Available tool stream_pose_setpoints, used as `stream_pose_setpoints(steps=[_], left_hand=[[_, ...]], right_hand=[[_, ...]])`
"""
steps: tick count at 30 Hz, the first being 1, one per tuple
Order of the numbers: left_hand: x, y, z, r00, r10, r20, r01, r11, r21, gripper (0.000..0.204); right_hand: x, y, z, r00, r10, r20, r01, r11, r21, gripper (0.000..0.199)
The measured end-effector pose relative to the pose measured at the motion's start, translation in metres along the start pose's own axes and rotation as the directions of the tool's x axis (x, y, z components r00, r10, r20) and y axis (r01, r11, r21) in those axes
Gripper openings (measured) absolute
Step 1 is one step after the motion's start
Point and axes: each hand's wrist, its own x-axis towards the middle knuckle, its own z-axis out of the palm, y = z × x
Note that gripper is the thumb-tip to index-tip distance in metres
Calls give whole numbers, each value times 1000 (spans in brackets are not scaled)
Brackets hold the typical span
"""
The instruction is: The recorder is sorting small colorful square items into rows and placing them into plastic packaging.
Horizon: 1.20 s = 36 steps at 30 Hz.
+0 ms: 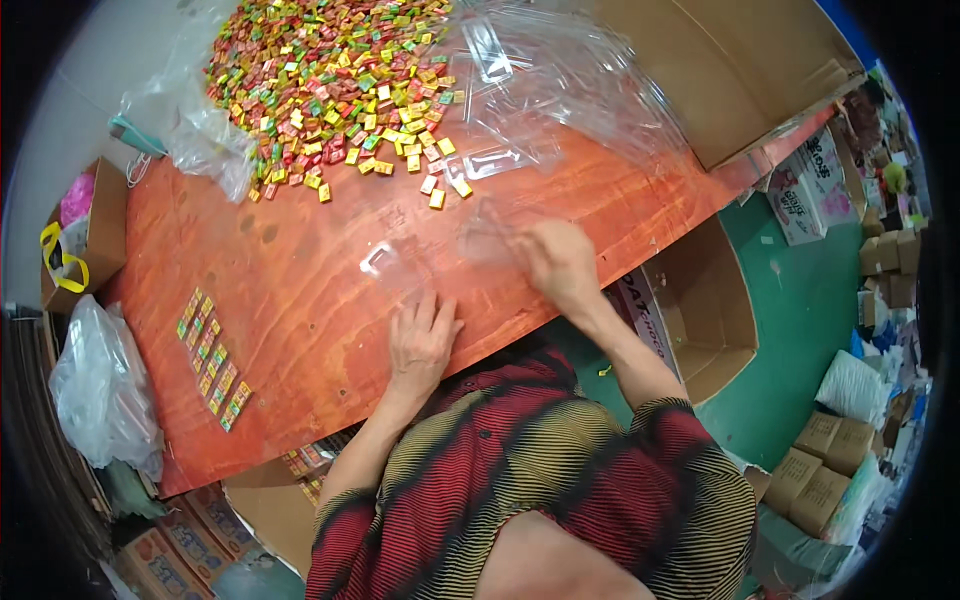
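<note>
My left hand (pixel 425 338) lies on the orange-red table with its fingers stretched out. Its fingertips touch the near edge of a clear plastic tray (pixel 383 262). To the right, my right hand (pixel 558 262) is closed on another thin clear plastic tray (pixel 488 238), held just above the tabletop and smeared by motion. Beyond both hands spreads a large heap of small wrapped sweets (pixel 345 95) in yellow, red and green. Beside that heap lies a loose pile of clear plastic trays (pixel 560 75).
Rows of small wrapped pieces (pixel 213 365) lie at the table's left. A cardboard box (pixel 735 70) occupies the far right corner, and an open carton (pixel 705 310) stands below the right edge. Plastic bags (pixel 105 385) hang by the left edge.
</note>
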Motion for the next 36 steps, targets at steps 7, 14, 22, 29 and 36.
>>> stream_pose_setpoints(steps=[7, 14, 22, 29, 36], left_hand=[[-25, -5, -22, 982, -184, -33, 183, 982, -43, 37], [5, 1, -17, 998, -26, -48, 23, 998, -62, 40], [87, 17, 34, 979, 163, -119, -177, 978, -110, 39], [90, 14, 46, 974, 225, 36, -221, 971, -96, 18], [75, 11, 20, 990, 113, 84, -94, 975, -204, 21]], right_hand=[[-9, -38, 28, 921, -101, 376, 167, 975, -148, 21], [15, 24, -2, 984, 90, 151, -11, 890, -455, 18], [23, 76, -6, 975, 131, 180, -76, 955, -287, 18], [25, 74, -29, 973, 168, 160, -89, 908, -410, 19], [-1, 9, -12, 894, -178, 410, 250, 960, -129, 23]])
